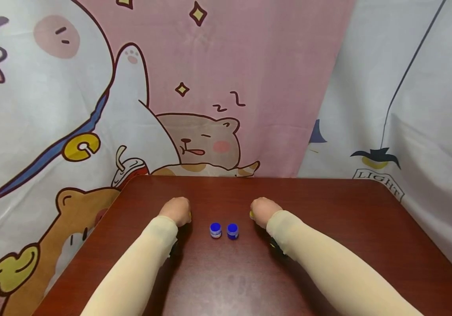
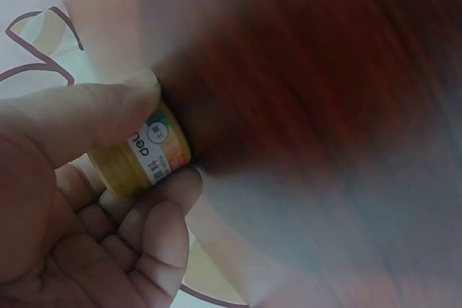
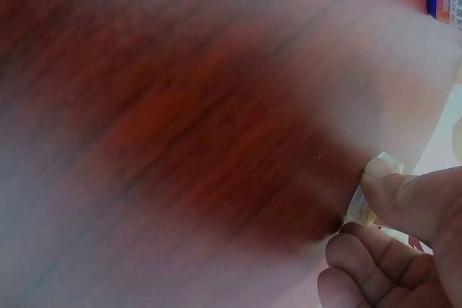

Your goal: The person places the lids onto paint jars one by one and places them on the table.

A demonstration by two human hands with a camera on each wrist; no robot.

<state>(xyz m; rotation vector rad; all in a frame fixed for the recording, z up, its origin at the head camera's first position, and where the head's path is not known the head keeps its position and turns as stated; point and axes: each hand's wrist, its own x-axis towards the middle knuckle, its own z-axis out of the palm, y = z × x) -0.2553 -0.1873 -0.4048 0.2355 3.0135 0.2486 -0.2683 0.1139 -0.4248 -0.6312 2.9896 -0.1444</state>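
Observation:
On the left of the table, my left hand (image 1: 177, 211) grips a small yellow paint jar (image 2: 144, 151) between thumb and fingers, just above or at the tabletop. Its label faces the wrist camera. Across from it, my right hand (image 1: 264, 210) pinches a small yellowish piece with a translucent rim (image 3: 359, 205); the thumb covers most of it, so I cannot tell whether it is a jar or a cap. Between the hands stand two blue-capped paint jars, the left one (image 1: 215, 230) and the right one (image 1: 232, 231), side by side and apart, touched by neither hand.
A dark red-brown wooden table (image 1: 226, 281) extends under both arms. Its far edge meets a printed cartoon curtain (image 1: 281, 87), which also hangs along the left and right sides.

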